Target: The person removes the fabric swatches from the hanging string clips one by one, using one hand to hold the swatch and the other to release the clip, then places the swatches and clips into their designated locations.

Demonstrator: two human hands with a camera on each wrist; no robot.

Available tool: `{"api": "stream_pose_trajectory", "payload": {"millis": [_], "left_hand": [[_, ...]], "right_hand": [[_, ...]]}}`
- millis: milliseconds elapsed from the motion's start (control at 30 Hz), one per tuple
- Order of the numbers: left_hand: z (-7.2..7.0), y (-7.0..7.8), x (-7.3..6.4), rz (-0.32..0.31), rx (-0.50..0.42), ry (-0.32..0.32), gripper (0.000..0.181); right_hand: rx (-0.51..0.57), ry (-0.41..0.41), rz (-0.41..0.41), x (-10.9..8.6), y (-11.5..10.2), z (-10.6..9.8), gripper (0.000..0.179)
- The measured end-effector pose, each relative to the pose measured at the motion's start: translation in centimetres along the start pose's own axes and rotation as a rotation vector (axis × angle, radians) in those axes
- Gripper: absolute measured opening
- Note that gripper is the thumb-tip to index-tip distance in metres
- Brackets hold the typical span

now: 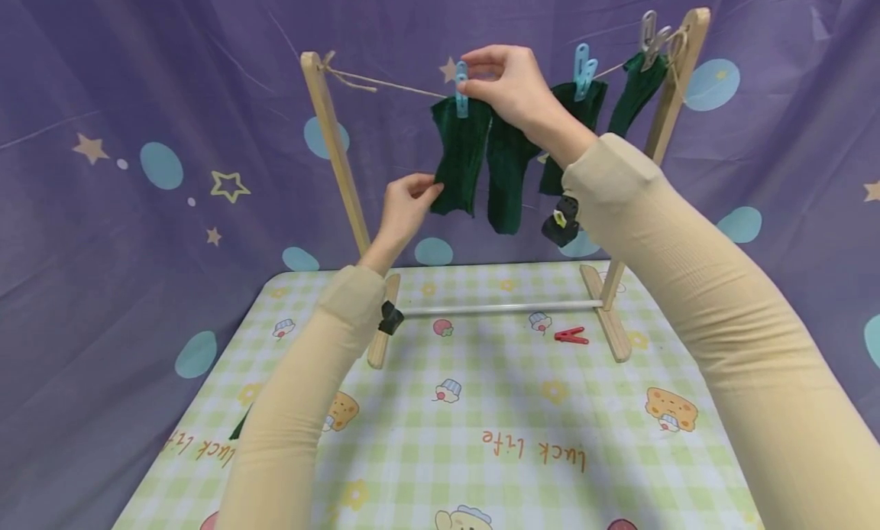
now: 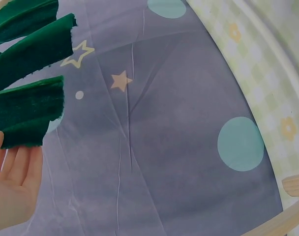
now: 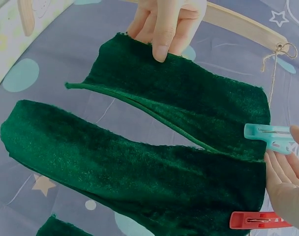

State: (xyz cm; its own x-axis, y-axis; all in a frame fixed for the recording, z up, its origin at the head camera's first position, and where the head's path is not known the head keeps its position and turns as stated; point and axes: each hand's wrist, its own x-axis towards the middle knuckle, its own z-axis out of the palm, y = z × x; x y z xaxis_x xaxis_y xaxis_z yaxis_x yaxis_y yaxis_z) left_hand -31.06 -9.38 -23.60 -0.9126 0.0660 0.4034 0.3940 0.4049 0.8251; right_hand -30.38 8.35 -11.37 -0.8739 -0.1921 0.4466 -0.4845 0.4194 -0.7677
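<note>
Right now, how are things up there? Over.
Right hand pinches blue clothespin. Left hand holds leftmost green cloth, hanging from line. Nothing visibly blocking.

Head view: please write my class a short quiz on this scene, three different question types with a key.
1. True or false: the left hand touches nothing.
2. Multiple choice: what colour is the clothespin in the right hand? A) red B) blue C) silver
3. Fill in the blank: a red clothespin lies on the ____, between the feet of the wooden stand.

Key:
1. False; it pinches the edge of a green cloth.
2. B
3. checked tablecloth
</note>
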Motion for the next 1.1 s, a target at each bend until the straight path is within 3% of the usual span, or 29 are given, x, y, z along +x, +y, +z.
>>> {"api": "stream_pose_trajectory", "payload": {"millis": [633,1100], "left_hand": [[-0.8,0.0,-0.4,0.002,-0.034,0.011,0.026],[-1.9,1.0,-1.2,0.001,-0.045,-0.039,0.029]], "right_hand": [[0.042,0.134,-0.05,-0.5,0.1,0.0,0.026],[0.09,0.21,-0.034,-0.4,-0.5,-0.1,0.02]]}}
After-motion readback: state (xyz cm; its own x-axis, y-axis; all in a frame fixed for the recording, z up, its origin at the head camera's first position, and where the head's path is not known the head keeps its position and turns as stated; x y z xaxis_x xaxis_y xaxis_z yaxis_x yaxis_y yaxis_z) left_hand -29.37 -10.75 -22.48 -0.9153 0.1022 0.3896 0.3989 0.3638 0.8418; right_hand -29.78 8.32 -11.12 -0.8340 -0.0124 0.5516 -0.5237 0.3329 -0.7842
